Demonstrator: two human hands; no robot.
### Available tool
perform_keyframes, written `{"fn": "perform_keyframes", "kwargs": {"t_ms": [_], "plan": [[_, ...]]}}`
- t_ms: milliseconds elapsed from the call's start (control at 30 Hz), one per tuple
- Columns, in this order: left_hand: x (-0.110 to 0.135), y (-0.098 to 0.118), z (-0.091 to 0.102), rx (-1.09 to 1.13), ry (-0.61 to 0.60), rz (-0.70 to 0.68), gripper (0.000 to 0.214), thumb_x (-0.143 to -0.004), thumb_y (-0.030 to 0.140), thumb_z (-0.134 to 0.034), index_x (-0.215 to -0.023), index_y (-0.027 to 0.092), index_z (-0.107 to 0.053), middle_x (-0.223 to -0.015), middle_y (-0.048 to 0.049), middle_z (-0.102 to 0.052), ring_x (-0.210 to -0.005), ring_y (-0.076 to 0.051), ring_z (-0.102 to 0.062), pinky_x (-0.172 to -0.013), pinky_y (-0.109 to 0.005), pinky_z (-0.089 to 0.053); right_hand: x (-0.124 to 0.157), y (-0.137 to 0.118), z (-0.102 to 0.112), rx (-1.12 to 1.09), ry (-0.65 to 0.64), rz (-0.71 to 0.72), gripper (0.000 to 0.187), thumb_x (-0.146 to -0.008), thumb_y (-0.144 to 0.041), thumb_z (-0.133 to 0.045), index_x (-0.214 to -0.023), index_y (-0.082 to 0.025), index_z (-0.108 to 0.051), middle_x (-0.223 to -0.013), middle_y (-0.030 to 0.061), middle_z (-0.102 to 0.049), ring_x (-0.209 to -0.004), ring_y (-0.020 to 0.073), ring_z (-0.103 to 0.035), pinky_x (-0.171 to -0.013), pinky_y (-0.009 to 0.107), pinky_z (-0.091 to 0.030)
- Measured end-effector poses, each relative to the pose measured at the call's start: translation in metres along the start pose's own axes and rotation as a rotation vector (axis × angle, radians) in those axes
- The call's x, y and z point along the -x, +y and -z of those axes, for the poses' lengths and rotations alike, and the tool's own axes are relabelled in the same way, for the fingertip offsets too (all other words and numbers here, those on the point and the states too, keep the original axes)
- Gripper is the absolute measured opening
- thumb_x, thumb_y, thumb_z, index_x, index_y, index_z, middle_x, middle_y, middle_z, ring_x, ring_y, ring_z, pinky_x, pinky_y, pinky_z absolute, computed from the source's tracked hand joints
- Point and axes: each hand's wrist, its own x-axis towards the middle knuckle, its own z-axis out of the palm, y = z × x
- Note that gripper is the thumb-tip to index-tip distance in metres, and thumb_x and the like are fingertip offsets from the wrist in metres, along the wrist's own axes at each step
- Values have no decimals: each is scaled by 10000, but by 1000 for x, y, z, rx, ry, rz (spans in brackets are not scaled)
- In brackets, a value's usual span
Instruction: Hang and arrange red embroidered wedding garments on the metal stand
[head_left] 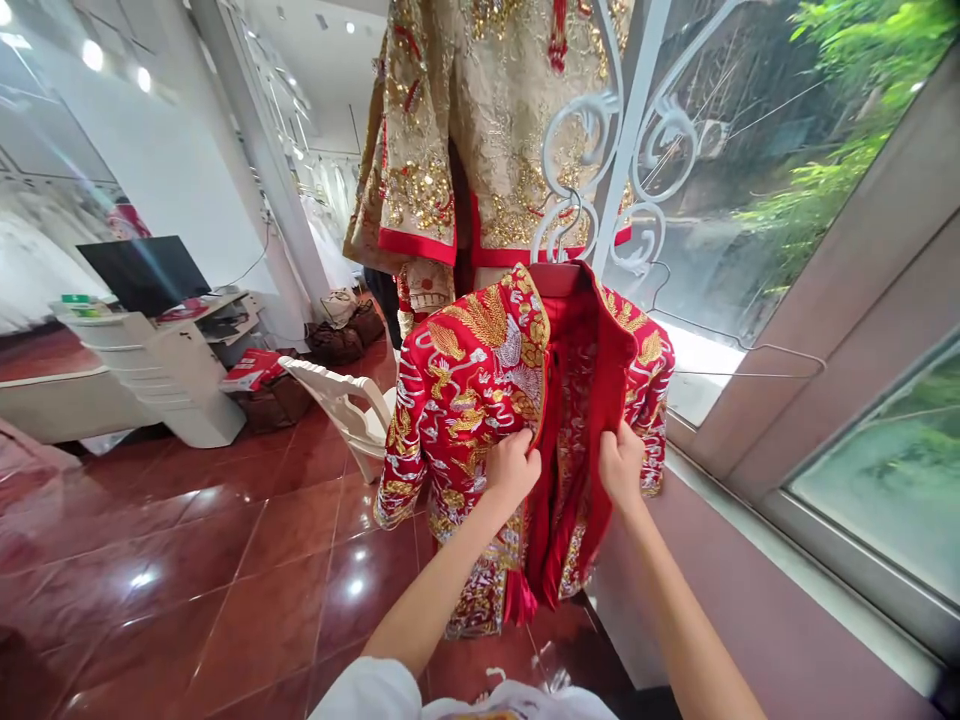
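A red jacket (461, 400) with gold and silver embroidery hangs upright in front of me on a hanger (564, 275), whose hook goes up to a white scrolled metal rack (592, 130). My left hand (515, 468) is closed on the jacket's left front edge. On the opposite front edge, my right hand (622, 465) grips the plain red lining side. The front is parted between my hands, and the red lining shows inside. Red tassels (519, 598) dangle at the hem. The fingertips of both hands are hidden behind the cloth.
Above hangs a gold-beaded garment (517, 140) with red trim. A bare wire hanger (750, 360) sticks out toward the window (877, 480) on the right. On the left are a white chair (337, 400), a desk (165, 370) with a monitor (146, 275), and bags (345, 335) on the tiled floor.
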Motion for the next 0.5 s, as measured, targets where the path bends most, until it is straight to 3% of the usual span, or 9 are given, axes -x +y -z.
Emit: {"fn": "perform_keyframes", "kwargs": {"t_ms": [133, 200, 267, 367, 433, 500], "plan": [[-10, 44, 0, 237, 4, -252, 136, -729, 114, -436, -635, 179, -509, -599, -7, -564, -566, -123, -496, -561, -234, -326, 19, -22, 2, -375, -107, -57, 143, -697, -256, -411, -573, -184, -406, -548, -33, -415, -545, 103, -354, -517, 225, -318], [-20, 52, -8, 286, -15, -316, 141, -745, 123, -427, -661, 177, -527, -630, -16, -586, -585, -124, -514, -574, -230, -344, 19, -23, 0, -450, -117, -69, 144, -686, -281, -447, -591, -173, -454, -569, -29, -456, -562, 103, -377, -539, 226, -346], [-30, 43, -17, 220, -72, -242, 152, -754, 125, -430, -704, 176, -564, -675, -33, -617, -629, -142, -547, -598, -237, -366, 13, -19, 8, -444, -58, -108, 159, -674, -313, -512, -621, -166, -486, -578, -32, -471, -557, 97, -381, -534, 222, -348], [-32, 13, -27, 82, -147, -57, 201, -757, 96, -433, -806, 169, -614, -771, -72, -656, -718, -180, -589, -657, -266, -402, 1, -24, 32, -342, 3, -137, 216, -675, -350, -601, -644, -157, -509, -561, -42, -464, -518, 81, -362, -493, 209, -313], [-27, 0, -34, 92, -168, -7, 207, -777, 99, -443, -854, 164, -624, -821, -93, -662, -761, -198, -600, -694, -289, -422, 0, -45, 41, -192, 41, -54, 254, -710, -349, -604, -592, -158, -485, -510, -52, -409, -479, 69, -323, -465, 206, -267], [-19, -1, -42, 229, -192, 7, 164, -821, 164, -477, -886, 162, -627, -852, -99, -659, -803, -202, -599, -744, -308, -442, 6, -72, 33, -32, 63, 116, 350, -751, -327, -585, -509, -167, -390, -459, -61, -324, -446, 57, -275, -453, 209, -225]]}}
